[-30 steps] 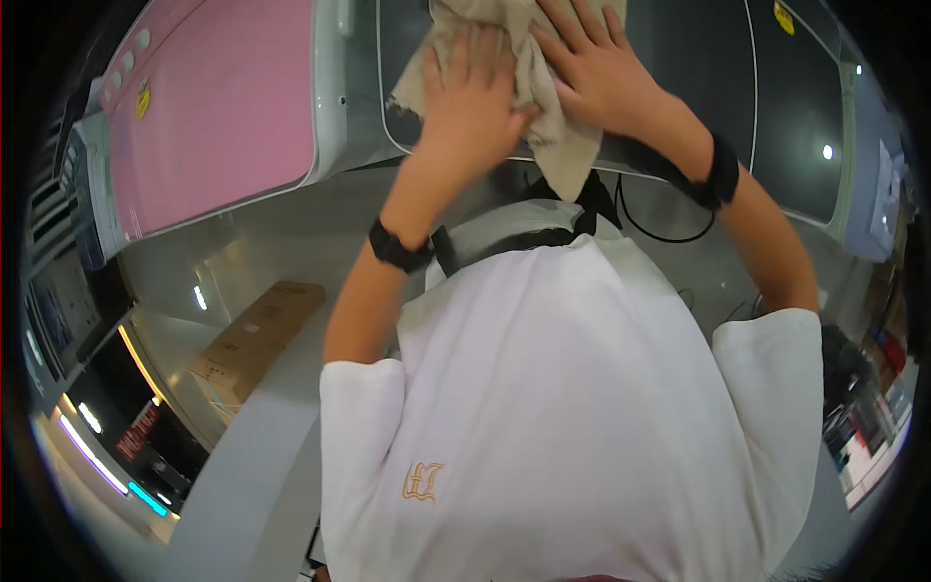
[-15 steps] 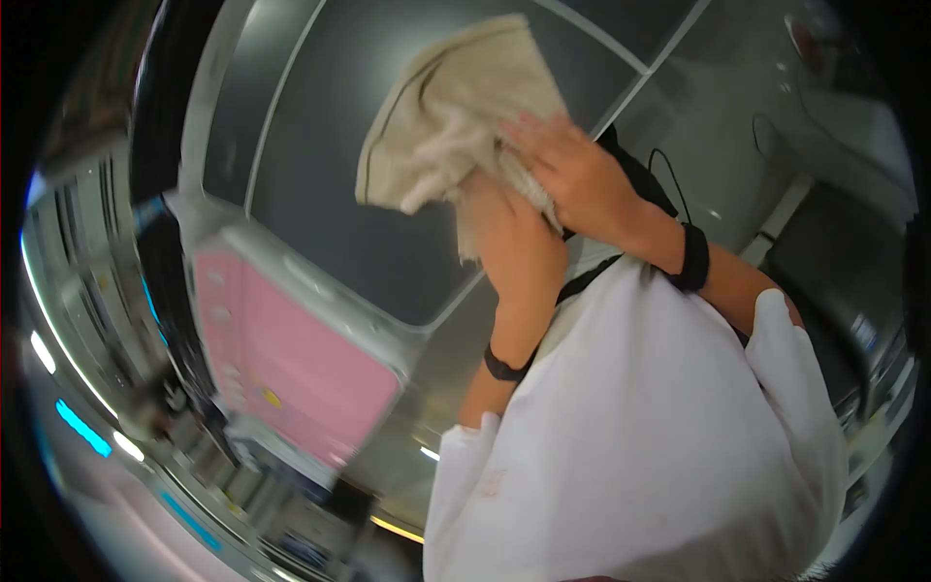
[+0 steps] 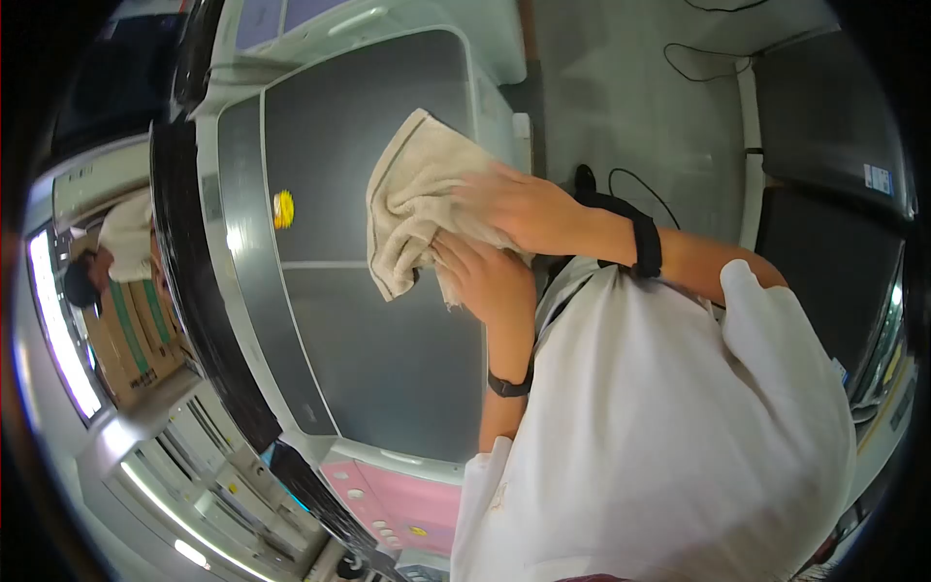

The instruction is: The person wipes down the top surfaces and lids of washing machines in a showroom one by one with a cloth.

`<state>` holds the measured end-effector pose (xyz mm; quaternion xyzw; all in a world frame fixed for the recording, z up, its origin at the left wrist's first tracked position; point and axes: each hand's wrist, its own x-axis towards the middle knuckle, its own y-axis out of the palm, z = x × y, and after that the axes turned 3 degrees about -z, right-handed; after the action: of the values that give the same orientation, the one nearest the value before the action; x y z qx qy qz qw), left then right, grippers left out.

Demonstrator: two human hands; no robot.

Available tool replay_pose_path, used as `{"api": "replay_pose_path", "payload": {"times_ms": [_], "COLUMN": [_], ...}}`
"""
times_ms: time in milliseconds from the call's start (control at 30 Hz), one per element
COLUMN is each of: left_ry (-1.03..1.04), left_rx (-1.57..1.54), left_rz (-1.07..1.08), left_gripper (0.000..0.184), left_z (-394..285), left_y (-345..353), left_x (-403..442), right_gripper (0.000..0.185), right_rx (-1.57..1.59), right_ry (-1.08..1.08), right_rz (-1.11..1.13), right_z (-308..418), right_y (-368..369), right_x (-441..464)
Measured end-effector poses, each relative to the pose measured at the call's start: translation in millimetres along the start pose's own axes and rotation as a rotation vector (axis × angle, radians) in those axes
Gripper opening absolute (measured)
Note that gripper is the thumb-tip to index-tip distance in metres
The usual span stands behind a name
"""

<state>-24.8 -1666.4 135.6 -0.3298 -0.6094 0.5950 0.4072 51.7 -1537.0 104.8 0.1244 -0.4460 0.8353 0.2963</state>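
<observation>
A beige cloth (image 3: 417,184) lies crumpled over the dark glossy lid (image 3: 378,359) of a white-framed appliance. My left hand (image 3: 485,276) rests on the cloth's lower right part, its fingers spread and partly sunk in the folds. Just above it, my right hand (image 3: 514,209) presses on the cloth's right side; its fingers are blurred but look stretched out. Neither hand shows a grasp on the cloth. A yellow sticker (image 3: 282,210) is on the lid, left of the cloth.
A pink-topped appliance (image 3: 417,504) adjoins below, and a purple one (image 3: 257,21) above. Dark appliances (image 3: 824,126) stand at the right beyond the grey floor (image 3: 630,126) with a black cable (image 3: 645,184). Another person (image 3: 126,238) is near cardboard boxes (image 3: 136,330) at the far left.
The view has turned, and the yellow sticker and other person have come into sight. The cloth, bunched in my hands half a second ago, now lies on the lid with both hands on it.
</observation>
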Motion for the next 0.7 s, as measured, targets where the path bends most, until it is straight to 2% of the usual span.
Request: {"api": "replay_pose_path", "payload": {"times_ms": [233, 367, 400, 500, 600, 700], "left_ry": [0.018, 0.014, 0.010, 0.055, -0.146, -0.088], "left_rx": [-0.013, 0.012, 0.007, -0.356, -0.626, -0.506], "left_rz": [0.016, 0.024, 0.015, 0.098, 0.228, 0.052], "left_gripper": [0.068, 0.067, 0.067, 0.068, 0.070, 0.071], "left_z": [-42.5, -63.4, -60.2, -57.1, -63.5, -80.5], "left_y": [16.9, 21.3, 21.0, -8.6, -27.4, -37.8], "left_x": [103.7, 163.8, 162.3, 195.6, 245.3, 292.9], "right_gripper": [0.041, 0.040, 0.040, 0.041, 0.044, 0.046], "right_rx": [0.112, 0.225, 0.220, 0.147, 0.170, 0.123], "right_ry": [-0.088, -0.007, 0.011, -0.007, 0.037, 0.030], "right_rz": [-0.142, -0.179, -0.169, -0.138, -0.123, -0.151], "right_z": [-107.4, -152.8, -145.6, -163.2, -191.2, -214.7], "right_y": [-15.7, -35.2, -30.2, -43.0, -69.2, -107.1], "right_x": [35.1, 64.9, 63.3, 84.2, 116.2, 161.8]}}
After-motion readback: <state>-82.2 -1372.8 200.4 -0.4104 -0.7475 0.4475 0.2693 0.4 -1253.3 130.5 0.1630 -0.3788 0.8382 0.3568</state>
